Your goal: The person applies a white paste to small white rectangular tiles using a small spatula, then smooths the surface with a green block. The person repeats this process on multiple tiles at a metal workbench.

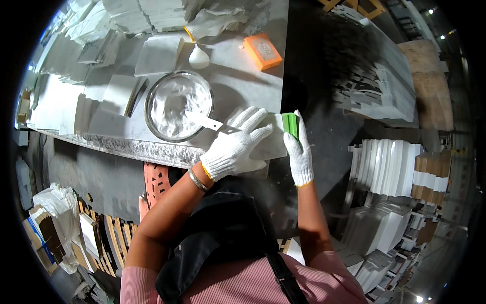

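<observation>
My left hand (238,144), in a white knit glove, lies flat with its fingers stretched over a pale grey tile (275,139) at the table's right edge. My right hand (300,157), gloved the same way, grips a green block (290,125) with grooves along it, like a sanding block. The block is against the tile's right edge, my thumb on its near end and my fingers along its outer side. Left of my left hand stands a round bowl (148,109) of white paste or powder, with a white scraper (206,121) leaning out over its rim.
On the table (233,66) are an orange box (262,51), a white squeeze bottle (199,58), a spare glove (215,24) and several pale tiles (154,55). Stacked slabs (385,91) stand across the dark floor at right, with white stacked panels (385,167) nearer. Wooden slats (119,235) stand at lower left.
</observation>
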Demonstrator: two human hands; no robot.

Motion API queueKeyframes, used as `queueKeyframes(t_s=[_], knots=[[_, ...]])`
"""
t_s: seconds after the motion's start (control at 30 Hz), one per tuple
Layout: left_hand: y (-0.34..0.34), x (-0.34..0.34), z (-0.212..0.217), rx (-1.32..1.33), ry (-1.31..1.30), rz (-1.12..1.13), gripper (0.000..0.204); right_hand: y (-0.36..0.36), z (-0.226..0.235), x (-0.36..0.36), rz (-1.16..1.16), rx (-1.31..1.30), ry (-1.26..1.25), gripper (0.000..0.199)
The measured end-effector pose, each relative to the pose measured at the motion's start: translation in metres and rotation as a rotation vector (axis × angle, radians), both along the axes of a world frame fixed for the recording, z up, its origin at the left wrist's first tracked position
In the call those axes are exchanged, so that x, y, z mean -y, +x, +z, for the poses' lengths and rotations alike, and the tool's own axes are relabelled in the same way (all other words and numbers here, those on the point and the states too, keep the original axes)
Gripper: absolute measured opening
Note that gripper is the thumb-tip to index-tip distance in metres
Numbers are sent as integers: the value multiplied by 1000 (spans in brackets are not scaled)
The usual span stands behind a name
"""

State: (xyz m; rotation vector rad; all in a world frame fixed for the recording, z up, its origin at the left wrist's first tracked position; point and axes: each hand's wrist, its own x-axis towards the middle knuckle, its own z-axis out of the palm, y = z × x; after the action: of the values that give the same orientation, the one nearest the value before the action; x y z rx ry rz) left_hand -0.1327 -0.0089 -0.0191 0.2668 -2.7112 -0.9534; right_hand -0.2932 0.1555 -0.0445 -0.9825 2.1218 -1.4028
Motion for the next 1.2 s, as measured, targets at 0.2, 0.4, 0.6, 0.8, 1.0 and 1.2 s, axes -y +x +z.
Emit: queueKeyframes(t_s=[0.2,0.4,0.6,0.8,1.0,1.2], knots=[[1,1,-3,-6,0,-14,79,22,26,-36,87,-44,61,74],[1,-1,-1,31,-40,4,83,-9,4,6,65,-134,-10,62],[-1,-11,-3,-75,-59,126,85,-28,47,44,176,-336,-49,61],[12,-22,5,-198,27,186,86,-18,72,100,256,-188,-40,59],[27,-37,8,-373,74,243,86,-13,66,37,232,97,-37,58],[34,-39,14,-436,1,207,89,37,77,-23,117,409,203,42]])
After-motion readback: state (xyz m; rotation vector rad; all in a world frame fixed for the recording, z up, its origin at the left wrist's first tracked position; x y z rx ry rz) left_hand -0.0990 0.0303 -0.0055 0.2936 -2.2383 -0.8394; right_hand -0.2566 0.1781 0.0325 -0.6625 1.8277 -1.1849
